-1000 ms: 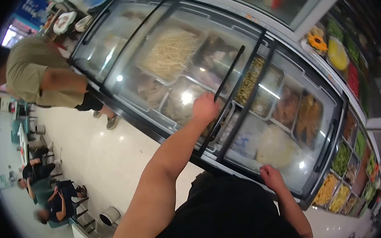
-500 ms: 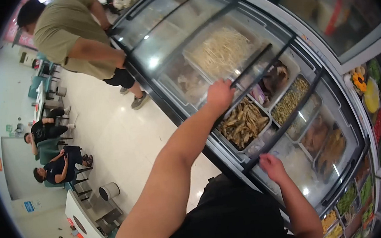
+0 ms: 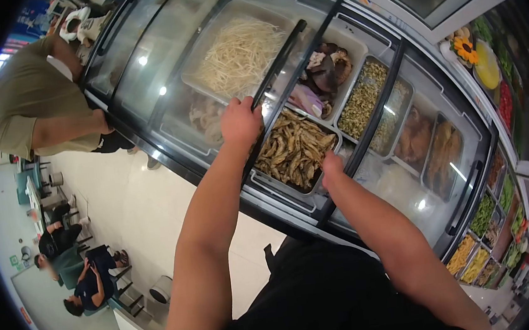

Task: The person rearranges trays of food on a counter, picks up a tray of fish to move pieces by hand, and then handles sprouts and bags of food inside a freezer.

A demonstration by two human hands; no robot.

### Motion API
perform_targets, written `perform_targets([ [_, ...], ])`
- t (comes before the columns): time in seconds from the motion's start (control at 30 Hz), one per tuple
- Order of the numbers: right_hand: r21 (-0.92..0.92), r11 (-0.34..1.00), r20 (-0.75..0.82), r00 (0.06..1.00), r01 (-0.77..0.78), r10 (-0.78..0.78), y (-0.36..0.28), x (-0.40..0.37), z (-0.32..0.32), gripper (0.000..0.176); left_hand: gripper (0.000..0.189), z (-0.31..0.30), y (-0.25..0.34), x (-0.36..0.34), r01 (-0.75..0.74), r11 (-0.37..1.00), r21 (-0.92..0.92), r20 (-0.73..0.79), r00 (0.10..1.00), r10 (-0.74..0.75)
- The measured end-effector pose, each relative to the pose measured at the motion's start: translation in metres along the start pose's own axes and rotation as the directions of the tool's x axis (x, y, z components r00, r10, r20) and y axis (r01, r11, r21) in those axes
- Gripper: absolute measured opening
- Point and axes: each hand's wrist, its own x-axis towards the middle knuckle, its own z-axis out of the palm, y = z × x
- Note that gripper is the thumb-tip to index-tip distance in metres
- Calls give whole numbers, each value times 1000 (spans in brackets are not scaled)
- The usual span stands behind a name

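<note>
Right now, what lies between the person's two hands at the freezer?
The head view shows a tray of small fish between them, uncovered. The left hand grips the lid handle on one side; the right hand reaches the tray's other edge.

a self-serve food shop with seating: the left hand (image 3: 240,122) grips the handle (image 3: 280,60) of a glass-lidded chest freezer (image 3: 144,81). right of the grip lie small fish (image 3: 293,153), farther right bins of greens (image 3: 484,213). behind it sit diners (image 3: 89,287).
</note>
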Motion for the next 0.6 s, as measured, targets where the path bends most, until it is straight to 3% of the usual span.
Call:
perform_targets([
  [0.1, 69, 996, 96, 994, -54, 47, 6, 24, -5, 54, 26, -2, -7, 6, -3, 999, 33, -18, 1000, 4],
  [0.23, 145, 985, 58, 995, -90, 83, 13, 34, -4, 52, 26, -10, -10, 12, 53, 994, 91, -13, 999, -52],
  [0.3, 94, 994, -4, 998, -57, 58, 13, 30, -5, 36, 26, -15, -12, 18, 86, 992, 95, 11, 996, -87],
  [0.43, 120, 991, -13, 998, -54, 56, 12, 18, -10, 27, 27, -18, -17, 25, 154, 978, 138, 34, 987, -160],
  [0.53, 128, 992, 74, 997, -9, 0, 16, 18, -15, 24, 28, -18, -19, 28, 156, 976, 150, 26, 986, -162],
  [0.6, 113, 994, 185, 982, 8, -29, 19, 23, -17, 33, 29, -17, -21, 27, 144, 977, 160, 36, 988, -151],
])
